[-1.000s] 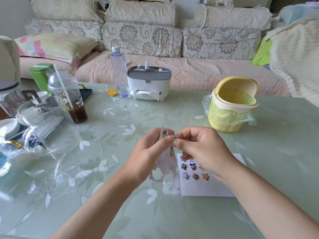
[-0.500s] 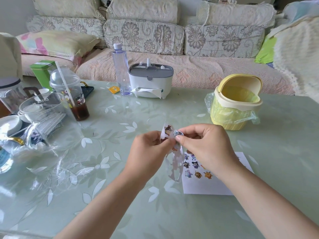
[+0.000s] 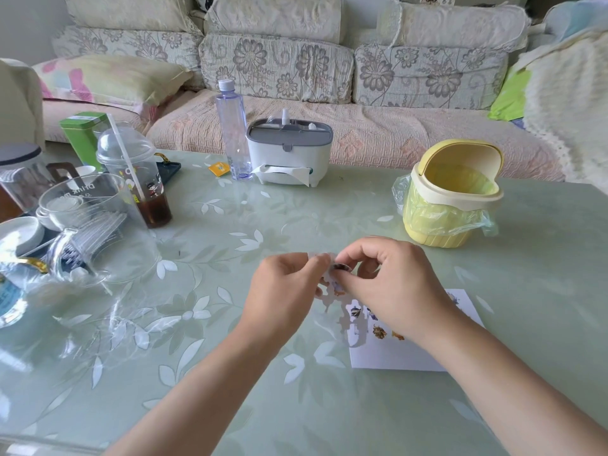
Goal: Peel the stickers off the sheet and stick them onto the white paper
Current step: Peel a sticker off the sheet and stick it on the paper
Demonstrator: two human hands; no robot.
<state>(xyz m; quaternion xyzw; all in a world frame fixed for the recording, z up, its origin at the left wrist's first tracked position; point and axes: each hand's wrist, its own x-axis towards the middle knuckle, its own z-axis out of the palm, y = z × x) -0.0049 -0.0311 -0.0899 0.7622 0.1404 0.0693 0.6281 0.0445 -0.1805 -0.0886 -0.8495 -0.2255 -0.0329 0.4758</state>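
My left hand (image 3: 284, 287) pinches the top of a clear sticker sheet (image 3: 332, 292), which hangs down over the table. My right hand (image 3: 391, 284) is closed on a small dark sticker (image 3: 340, 266) at the sheet's upper edge, thumb and forefinger together. Under my right wrist lies the white paper (image 3: 394, 355), with several small cartoon stickers (image 3: 378, 331) on it. My right hand hides part of the paper.
A yellow mini trash bin (image 3: 450, 195) with a liner stands behind the paper. At the back are a white tissue box (image 3: 289, 158) and a water bottle (image 3: 232, 130). Cups, a glass jug (image 3: 85, 225) and dishes crowd the left side. The glass-covered table (image 3: 230, 373) fronts a sofa.
Both hands have stayed together over the sheet, working at its top. The right fingers now pinch a dark sticker at the sheet's edge. The camera tilted slightly, so the paper sits lower right.
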